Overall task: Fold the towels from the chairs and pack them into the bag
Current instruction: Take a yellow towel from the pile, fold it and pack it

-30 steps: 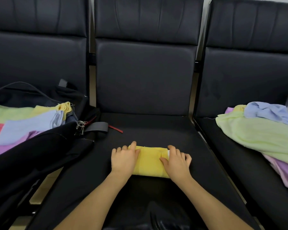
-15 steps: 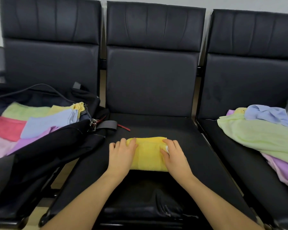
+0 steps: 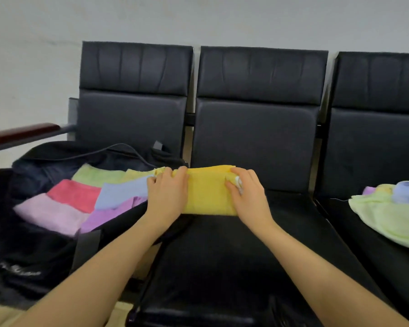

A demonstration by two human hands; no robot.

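Both my left hand [image 3: 167, 191] and right hand [image 3: 247, 192] grip the folded yellow towel [image 3: 208, 192]; left of the grip, the bag [image 3: 33, 244] holds several folded towels [image 3: 64, 204]; right of it, an unfolded pile [image 3: 387, 213] remains.

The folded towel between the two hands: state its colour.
Yellow. The folded towel shows best in the head view, the only view.

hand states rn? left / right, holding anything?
Left hand: grips the left end of the folded yellow towel.
Right hand: grips the towel's right end, fingers curled over the edge.
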